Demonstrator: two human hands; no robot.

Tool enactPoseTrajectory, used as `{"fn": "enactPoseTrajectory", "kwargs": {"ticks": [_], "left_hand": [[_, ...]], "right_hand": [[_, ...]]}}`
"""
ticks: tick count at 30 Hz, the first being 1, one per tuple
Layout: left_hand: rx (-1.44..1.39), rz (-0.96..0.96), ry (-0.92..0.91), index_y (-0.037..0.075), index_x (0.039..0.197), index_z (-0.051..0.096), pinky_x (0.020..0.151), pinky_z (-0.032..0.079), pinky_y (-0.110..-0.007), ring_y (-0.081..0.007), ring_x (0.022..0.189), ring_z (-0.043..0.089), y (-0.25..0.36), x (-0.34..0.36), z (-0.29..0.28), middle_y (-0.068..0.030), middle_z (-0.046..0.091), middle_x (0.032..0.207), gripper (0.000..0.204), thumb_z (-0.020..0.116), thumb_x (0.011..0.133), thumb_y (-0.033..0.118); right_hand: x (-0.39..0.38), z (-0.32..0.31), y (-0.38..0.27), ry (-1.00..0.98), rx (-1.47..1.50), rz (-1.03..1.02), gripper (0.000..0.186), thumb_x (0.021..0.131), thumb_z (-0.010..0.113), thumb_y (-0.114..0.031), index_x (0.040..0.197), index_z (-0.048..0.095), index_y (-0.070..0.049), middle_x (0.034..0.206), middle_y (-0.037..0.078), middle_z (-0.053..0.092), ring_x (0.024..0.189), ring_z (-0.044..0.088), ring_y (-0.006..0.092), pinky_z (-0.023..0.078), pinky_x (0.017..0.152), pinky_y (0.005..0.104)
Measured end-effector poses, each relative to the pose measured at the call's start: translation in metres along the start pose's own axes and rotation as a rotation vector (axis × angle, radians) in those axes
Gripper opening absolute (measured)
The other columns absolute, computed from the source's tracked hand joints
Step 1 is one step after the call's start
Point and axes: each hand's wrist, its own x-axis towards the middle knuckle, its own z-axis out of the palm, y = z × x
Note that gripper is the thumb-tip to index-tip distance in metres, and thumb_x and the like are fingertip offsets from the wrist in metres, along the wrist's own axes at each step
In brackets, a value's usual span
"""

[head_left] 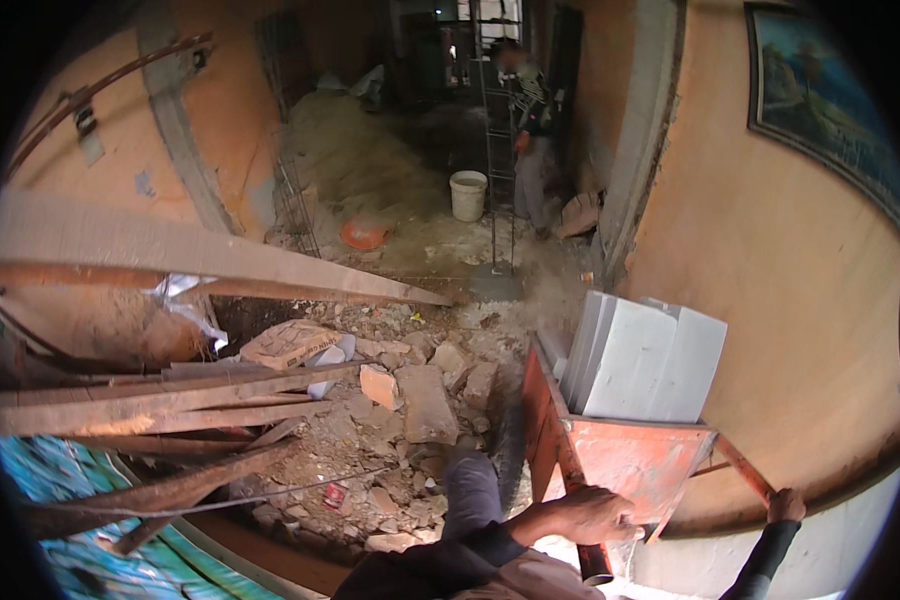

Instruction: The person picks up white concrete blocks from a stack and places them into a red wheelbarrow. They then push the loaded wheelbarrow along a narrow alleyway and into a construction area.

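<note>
A worn red metal wheelbarrow (630, 458) stands in front of me, close to the right-hand wall. My left hand (580, 515) is closed around its left handle, whose dark tube end shows below the fingers. Farther right, my right hand (786, 505) grips the other handle near its end. Several large white blocks (650, 360) stand on edge, side by side and leaning, in the tray. Part of a dark tyre (511, 450) shows at the tray's left side, beside my leg (473, 495).
Broken masonry (428, 405) covers the ground ahead and left. Long wooden beams (150, 405) jut in from the left. Farther off are a white bucket (468, 195), an orange basin (366, 232), a steel rebar cage (498, 150) and a standing person (532, 130). A framed painting (830, 110) hangs right.
</note>
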Motion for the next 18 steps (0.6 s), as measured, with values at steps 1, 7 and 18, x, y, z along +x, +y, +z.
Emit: {"fn": "enactPoseTrajectory", "kwargs": {"ticks": [1,7,18], "left_hand": [[-0.006,-0.002,-0.065,-0.001,0.100,0.069,0.080,0.052,-0.048,-0.0402,0.090,0.070,0.004,0.005,-0.014,-0.0218,0.072,0.094,0.055,0.064,0.096,0.053],[0.073,0.008,-0.282,0.003,0.100,0.075,0.081,0.052,-0.050,-0.0446,0.091,0.069,-0.037,0.040,-0.022,-0.0254,0.072,0.094,0.049,0.066,0.088,0.050],[0.057,0.009,-0.274,-0.005,0.076,0.073,0.082,0.052,-0.049,-0.0416,0.074,0.070,-0.063,0.052,-0.051,-0.0258,0.069,0.074,0.056,0.055,0.093,0.045]], "right_hand": [[0.007,0.015,0.004,0.013,-0.023,0.032,0.039,0.086,0.069,-0.046,0.092,0.078,-0.009,0.097,0.016,0.075,0.090,0.074,0.0357,0.060,0.080,0.0482],[0.023,0.034,0.019,-0.091,-0.026,0.004,0.039,0.095,0.060,-0.048,0.106,0.072,-0.012,0.106,0.019,0.073,0.097,0.072,0.0387,0.059,0.083,0.0512],[0.011,0.008,0.023,-0.266,0.000,0.175,0.047,0.097,0.047,-0.054,0.127,0.068,-0.025,0.129,0.013,0.068,0.123,0.061,0.0380,0.043,0.099,0.0606]]}}
